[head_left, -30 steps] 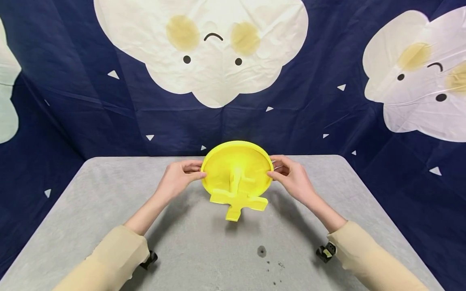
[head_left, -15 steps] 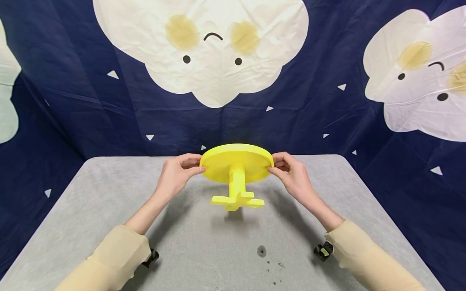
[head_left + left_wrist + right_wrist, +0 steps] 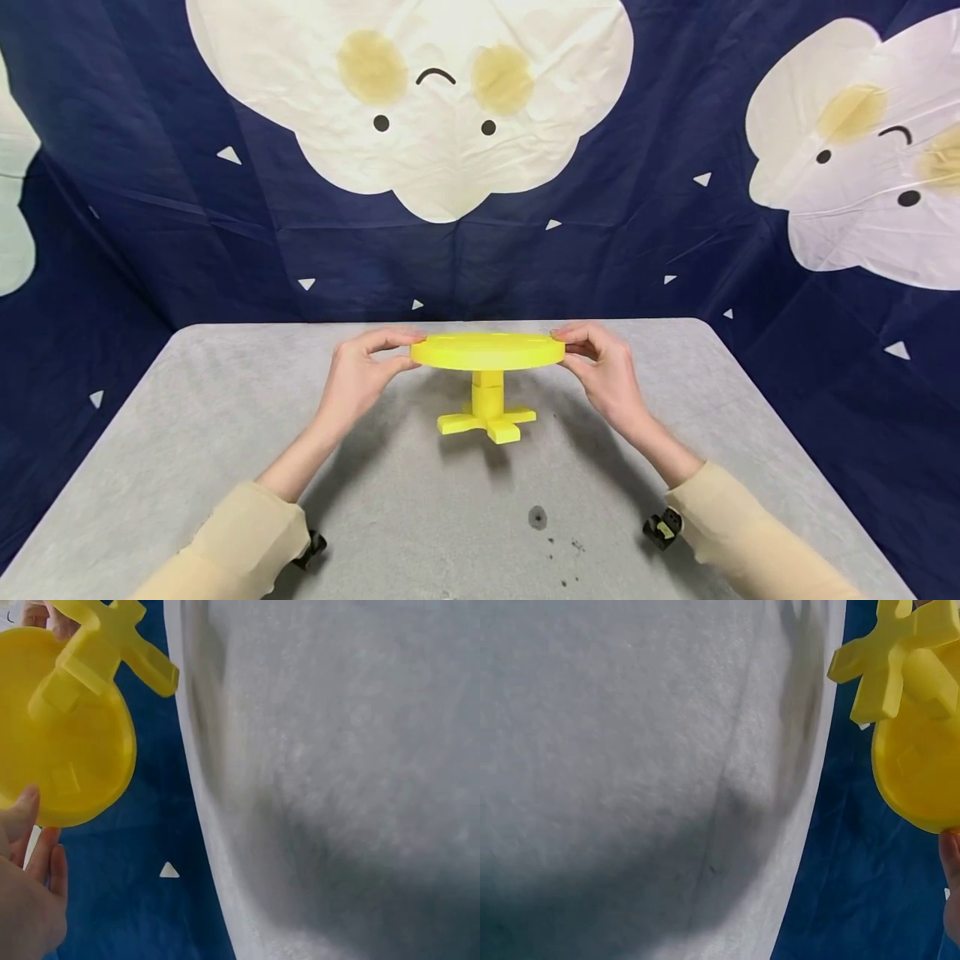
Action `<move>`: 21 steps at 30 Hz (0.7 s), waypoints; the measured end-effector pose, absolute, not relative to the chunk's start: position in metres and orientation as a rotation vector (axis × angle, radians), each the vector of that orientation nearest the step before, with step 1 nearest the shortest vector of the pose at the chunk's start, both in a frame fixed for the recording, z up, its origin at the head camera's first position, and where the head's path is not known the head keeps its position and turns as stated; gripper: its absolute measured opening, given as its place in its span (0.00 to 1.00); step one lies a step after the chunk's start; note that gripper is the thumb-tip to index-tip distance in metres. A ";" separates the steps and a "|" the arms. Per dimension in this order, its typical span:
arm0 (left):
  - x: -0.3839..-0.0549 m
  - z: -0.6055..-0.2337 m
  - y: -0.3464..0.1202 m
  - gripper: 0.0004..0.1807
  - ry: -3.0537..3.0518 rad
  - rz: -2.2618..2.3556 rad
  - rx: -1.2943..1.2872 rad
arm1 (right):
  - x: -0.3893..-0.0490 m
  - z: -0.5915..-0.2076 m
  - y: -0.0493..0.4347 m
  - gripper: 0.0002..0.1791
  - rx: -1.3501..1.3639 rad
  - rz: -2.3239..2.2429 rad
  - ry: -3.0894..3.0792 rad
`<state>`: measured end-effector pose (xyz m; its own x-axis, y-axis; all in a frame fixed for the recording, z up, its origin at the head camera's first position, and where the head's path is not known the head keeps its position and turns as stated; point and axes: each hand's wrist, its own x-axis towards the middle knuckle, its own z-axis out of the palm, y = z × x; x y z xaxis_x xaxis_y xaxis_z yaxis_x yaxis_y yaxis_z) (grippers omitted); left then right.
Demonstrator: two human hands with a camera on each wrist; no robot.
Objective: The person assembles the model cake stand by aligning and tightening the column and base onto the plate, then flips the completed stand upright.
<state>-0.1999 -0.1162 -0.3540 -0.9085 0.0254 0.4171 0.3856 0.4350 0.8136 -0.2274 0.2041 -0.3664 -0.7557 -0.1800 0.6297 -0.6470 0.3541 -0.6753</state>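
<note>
A yellow toy pedestal table (image 3: pixel 488 353), with a round top, a central post and a cross-shaped foot (image 3: pixel 487 421), stands upright between my hands in the head view. My left hand (image 3: pixel 362 371) pinches the left rim of the top between thumb and fingers. On the opposite rim, my right hand (image 3: pixel 603 367) grips in the same way. A shadow lies under the foot, which appears held above the tabletop. Both wrist views look up at the underside (image 3: pixel 90 750) of the round top; the right one shows only part of the right hand (image 3: pixel 951 881).
A grey cloth-like tabletop (image 3: pixel 420 517) spreads below, marked by a dark spot (image 3: pixel 537 517) and smaller specks. Behind it hangs a navy curtain (image 3: pixel 360 258) printed with white clouds and triangles. Small black devices (image 3: pixel 663 528) sit at both cuffs.
The toy table has tipped from showing its underside to standing level, its foot swinging down and back. Both hands keep their hold on the rim and have turned with it.
</note>
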 end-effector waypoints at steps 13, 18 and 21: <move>-0.201 -0.387 -0.118 0.15 -2.113 -1.536 -0.490 | -0.201 -0.361 0.190 0.07 0.678 1.433 -2.140; -0.198 -0.392 -0.117 0.16 -2.091 -1.510 -0.534 | -0.199 -0.366 0.192 0.07 0.689 1.438 -2.125; -0.195 -0.392 -0.117 0.17 -2.088 -1.494 -0.561 | -0.198 -0.367 0.193 0.07 0.694 1.445 -2.113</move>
